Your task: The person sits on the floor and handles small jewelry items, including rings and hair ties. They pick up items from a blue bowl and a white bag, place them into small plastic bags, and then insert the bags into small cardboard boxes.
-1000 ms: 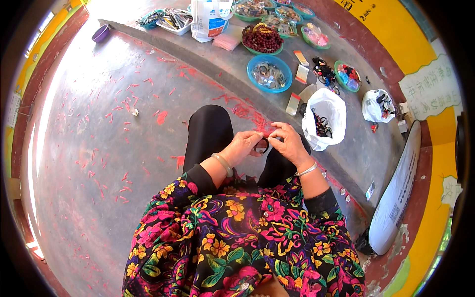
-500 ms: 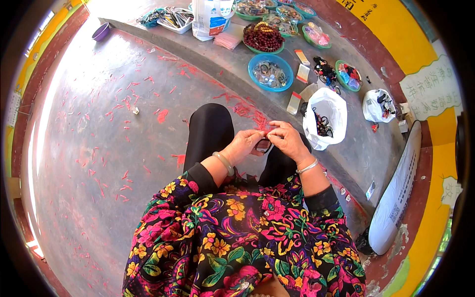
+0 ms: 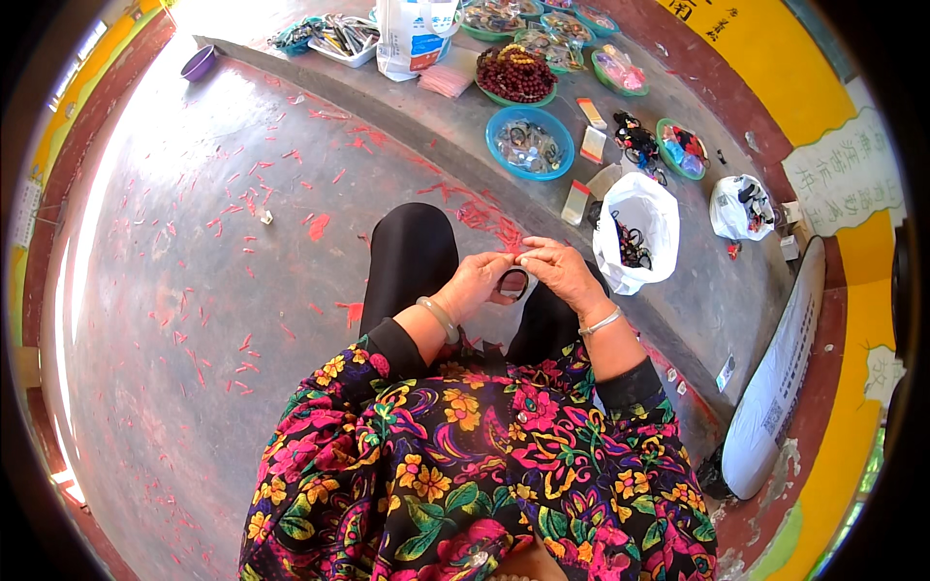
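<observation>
Between my knees, both hands work close together on a thin black band loop [image 3: 524, 282], which looks like a hair tie. My left hand [image 3: 473, 285] is closed, its thumb and forefinger pinching the top of the loop while its other fingers curl behind. My right hand [image 3: 564, 275] pinches at the same spot, its fingertips touching those of the left. What lies right between the fingertips is too small to tell. Just right of my hands stands an open white bag [image 3: 661, 215] with several black loops [image 3: 633, 248] inside.
Red scraps [image 3: 319, 227] lie strewn over the grey floor. On the raised ledge stand a blue bowl [image 3: 500, 158] of small clear pieces, a bowl of dark red beads [image 3: 513, 73], small boxes [image 3: 575, 202] and a second white bag [image 3: 728, 215]. A long white sack [image 3: 775, 387] leans at right.
The black loop has turned, showing rounder and more open below my fingers. My right fingertips have shifted slightly left, onto the left ones.
</observation>
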### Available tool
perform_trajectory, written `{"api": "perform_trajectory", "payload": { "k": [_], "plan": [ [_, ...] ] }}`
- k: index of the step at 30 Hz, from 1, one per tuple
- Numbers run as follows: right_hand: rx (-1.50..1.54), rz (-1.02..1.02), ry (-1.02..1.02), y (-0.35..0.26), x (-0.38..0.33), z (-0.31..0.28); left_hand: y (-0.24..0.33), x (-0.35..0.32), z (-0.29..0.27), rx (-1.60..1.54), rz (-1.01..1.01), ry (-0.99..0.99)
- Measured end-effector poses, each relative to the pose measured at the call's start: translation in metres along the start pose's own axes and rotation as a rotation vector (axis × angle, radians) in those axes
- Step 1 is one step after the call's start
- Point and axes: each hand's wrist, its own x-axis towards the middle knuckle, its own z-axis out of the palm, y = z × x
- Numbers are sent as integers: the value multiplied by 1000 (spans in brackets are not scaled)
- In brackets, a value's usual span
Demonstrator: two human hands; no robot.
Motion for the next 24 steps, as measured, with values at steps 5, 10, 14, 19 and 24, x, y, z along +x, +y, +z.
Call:
{"api": "perform_trajectory", "payload": {
  "k": [5,10,14,19,24],
  "plan": [
    [-14,-6,-27,1,0,-2,0,0,0,-19,1,-18],
    [-23,28,-80,3,2,-4,2,-2,2,-10,-16,-36],
    [-43,58,-154,7,7,-5,2,-3,3,-34,0,-40],
    [-21,129,-278,14,9,1,-1,0,4,-28,-13,-32],
    [30,57,13,-1,4,-4,-1,1,0,-120,19,4]
  ]
}}
